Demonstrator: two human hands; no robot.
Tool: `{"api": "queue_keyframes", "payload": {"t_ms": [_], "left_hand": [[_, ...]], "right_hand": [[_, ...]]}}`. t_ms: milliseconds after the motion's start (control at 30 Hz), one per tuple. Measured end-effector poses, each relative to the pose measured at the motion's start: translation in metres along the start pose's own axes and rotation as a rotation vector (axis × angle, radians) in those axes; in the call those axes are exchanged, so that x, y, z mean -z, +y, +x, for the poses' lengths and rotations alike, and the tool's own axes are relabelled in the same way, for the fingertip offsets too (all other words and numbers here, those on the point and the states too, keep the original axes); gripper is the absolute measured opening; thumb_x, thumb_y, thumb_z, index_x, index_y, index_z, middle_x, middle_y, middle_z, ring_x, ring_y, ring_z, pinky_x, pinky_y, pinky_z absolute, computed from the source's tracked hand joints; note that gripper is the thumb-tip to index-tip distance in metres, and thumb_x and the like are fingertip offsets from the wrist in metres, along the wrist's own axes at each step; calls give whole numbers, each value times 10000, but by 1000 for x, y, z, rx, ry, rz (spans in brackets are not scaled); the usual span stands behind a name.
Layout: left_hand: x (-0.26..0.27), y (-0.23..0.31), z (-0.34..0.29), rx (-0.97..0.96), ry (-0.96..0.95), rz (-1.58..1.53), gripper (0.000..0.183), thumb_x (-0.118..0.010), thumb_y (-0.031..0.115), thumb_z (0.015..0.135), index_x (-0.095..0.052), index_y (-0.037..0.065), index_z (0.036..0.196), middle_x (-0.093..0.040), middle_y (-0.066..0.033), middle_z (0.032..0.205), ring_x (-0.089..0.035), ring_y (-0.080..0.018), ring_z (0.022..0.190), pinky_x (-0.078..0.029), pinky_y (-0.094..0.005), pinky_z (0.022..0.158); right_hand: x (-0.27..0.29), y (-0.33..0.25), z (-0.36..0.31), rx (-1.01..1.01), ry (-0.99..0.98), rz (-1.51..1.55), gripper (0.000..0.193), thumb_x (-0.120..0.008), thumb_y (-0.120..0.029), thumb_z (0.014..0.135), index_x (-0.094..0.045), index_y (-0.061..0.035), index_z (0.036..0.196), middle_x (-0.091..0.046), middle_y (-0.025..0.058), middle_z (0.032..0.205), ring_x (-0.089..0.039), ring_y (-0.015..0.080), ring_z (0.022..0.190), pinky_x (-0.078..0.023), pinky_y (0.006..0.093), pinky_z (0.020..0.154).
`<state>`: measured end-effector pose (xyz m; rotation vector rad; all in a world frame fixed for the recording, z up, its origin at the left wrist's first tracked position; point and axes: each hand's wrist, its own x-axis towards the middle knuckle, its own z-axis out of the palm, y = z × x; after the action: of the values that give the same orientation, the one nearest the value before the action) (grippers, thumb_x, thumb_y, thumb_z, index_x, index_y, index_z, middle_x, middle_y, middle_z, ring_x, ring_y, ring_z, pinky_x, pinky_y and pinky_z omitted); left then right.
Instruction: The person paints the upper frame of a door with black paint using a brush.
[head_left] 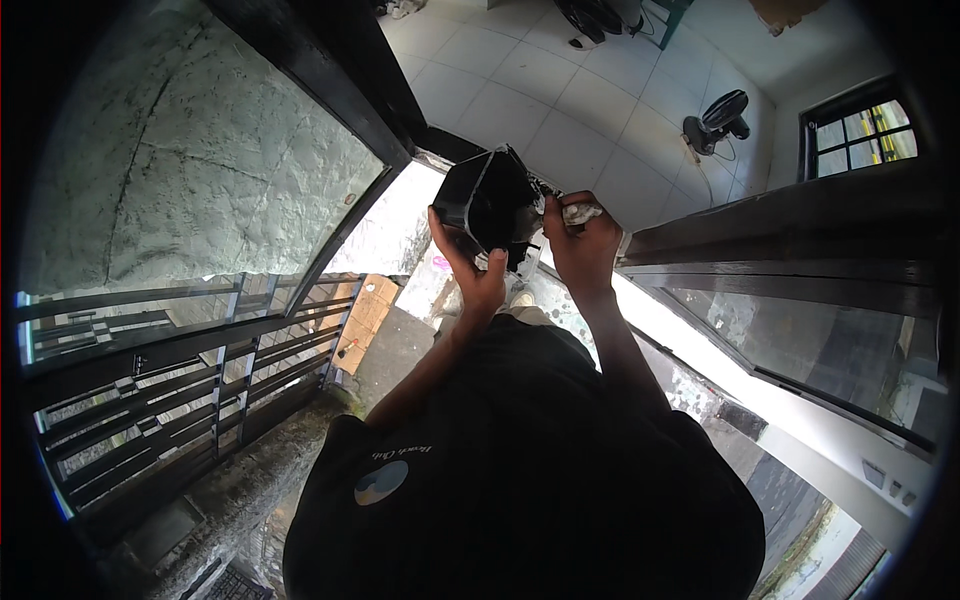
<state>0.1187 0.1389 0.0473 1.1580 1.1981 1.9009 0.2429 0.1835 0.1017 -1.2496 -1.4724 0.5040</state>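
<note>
My left hand (pixel 476 280) grips a black, angular, open-looking container (pixel 470 195) from below and the left, its thumb and fingers spread around the side. The container is held up in front of my body and has pale edges with dark smears along its right side. At that right side my right hand (pixel 585 250) is closed, with a crumpled whitish thing (pixel 580 212), perhaps a rag, showing at its fingers. The fingertips reach the container's edge. What else they pinch there is too dark to make out.
Dark door frames (pixel 770 235) flank me, with a black slatted railing (pixel 230 365) at left. A brown cardboard sheet (pixel 368 312) lies on the ground by the railing. Beyond the doorway stand a black fan (pixel 718 120) and pale floor tiles (pixel 570 75).
</note>
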Motion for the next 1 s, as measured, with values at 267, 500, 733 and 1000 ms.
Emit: {"api": "queue_keyframes", "payload": {"t_ms": [267, 500, 733, 1000], "left_hand": [[1, -23, -7, 199, 33, 0, 832, -537, 81, 848, -27, 60, 1505, -338, -191, 1353, -376, -258, 1232, -313, -383, 1045], [-5, -69, 22, 409, 35, -276, 598, -404, 208, 1006, -97, 71, 1500, -233, -178, 1486, -300, -253, 1333, -235, -358, 1110], [5, -127, 65, 594, -100, -323, 618, -425, 321, 996, -141, 100, 1498, -253, -155, 1484, -289, -246, 1349, -232, -359, 1111], [16, -206, 105, 581, -200, -171, 584, -401, 264, 1005, -141, 89, 1498, -220, -165, 1499, -261, -240, 1369, -199, -351, 1131]], "right_hand": [[25, -3, 7, -42, -26, -41, 147, -705, -69, 812, -580, 1, 780, -586, 46, 551, -597, 104, 471, -434, 245, 445], [24, 16, 12, -341, 101, 431, 154, -649, -84, 888, -586, 54, 860, -633, 98, 696, -668, 157, 613, -563, 246, 546], [4, 65, -5, -569, 295, 662, 156, -626, -107, 911, -583, 29, 974, -635, 110, 868, -668, 196, 809, -615, 365, 712], [-18, 142, -54, -695, 587, 849, 133, -561, -117, 946, -575, 13, 966, -649, 126, 855, -669, 225, 803, -602, 393, 741]]}}
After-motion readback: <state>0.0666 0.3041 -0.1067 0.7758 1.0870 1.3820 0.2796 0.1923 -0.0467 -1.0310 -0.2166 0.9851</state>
